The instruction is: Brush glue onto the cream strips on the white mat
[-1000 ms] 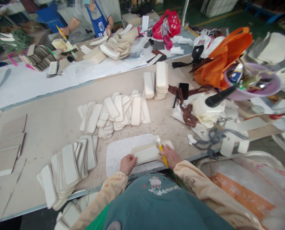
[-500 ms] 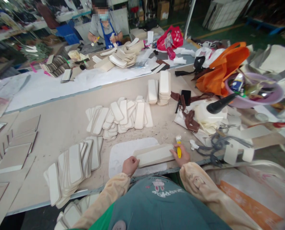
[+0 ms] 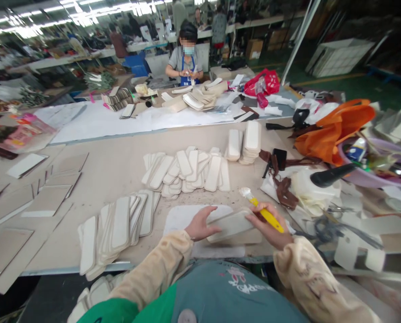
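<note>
My right hand (image 3: 272, 222) is closed around a yellow-handled brush (image 3: 268, 217), whose head is coated white. Its thumb and fingers also meet the right end of a pale, round-cornered strip (image 3: 232, 225). At that strip's left end, my left hand (image 3: 202, 223) is open, thumb and fingers apart; whether it touches the strip I cannot tell. Another piece lies partly hidden beneath the strip. Under both is a white sheet (image 3: 176, 218) on the table near its front edge.
Fanned strips (image 3: 121, 224) lie left of my hands. Beyond are a loose heap (image 3: 187, 170) and two neat stacks (image 3: 243, 142). At right stand a white container (image 3: 321, 190), an orange bag (image 3: 335, 130) and a purple basin (image 3: 372, 177). A co-worker (image 3: 187, 63) sits across the table.
My left hand has opened from its pinch at the strip's left end. In my right hand the brush has swung so its head points up and left. The camera view has shifted.
</note>
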A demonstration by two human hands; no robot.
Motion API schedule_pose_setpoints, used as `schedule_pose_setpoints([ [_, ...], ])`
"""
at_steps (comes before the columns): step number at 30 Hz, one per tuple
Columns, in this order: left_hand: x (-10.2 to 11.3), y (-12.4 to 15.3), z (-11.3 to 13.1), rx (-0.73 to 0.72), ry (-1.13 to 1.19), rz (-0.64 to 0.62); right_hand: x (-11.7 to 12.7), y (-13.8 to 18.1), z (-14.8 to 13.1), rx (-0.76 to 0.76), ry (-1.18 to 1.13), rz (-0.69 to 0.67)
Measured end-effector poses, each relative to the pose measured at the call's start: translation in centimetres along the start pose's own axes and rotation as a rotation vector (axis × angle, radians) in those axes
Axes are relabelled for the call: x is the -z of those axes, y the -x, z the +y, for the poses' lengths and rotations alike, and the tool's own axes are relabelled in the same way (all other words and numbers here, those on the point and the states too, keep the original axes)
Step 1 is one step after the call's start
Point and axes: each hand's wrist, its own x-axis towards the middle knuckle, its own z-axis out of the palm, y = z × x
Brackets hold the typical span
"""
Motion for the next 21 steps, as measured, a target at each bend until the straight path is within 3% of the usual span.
schedule_pose_setpoints([
  [3,0.4,-2.0,2.4,-0.001,0.173,-0.142,-0.2,-1.8,-4.0,0.066,-0.027,-0.036],
  [7,0.1,-2.8,4.2,0.061,0.283,-0.043,-1.0,-3.3,-7.1,0.182,-0.029,0.010],
  [15,0.8,-1.6,5.5,0.128,0.403,0.088,-3.4,-3.7,-7.4,0.226,-0.033,0.105],
  [21,1.1,-0.7,5.6,0.181,0.501,0.068,-4.4,-3.9,-8.3,0.188,-0.024,0.073],
])
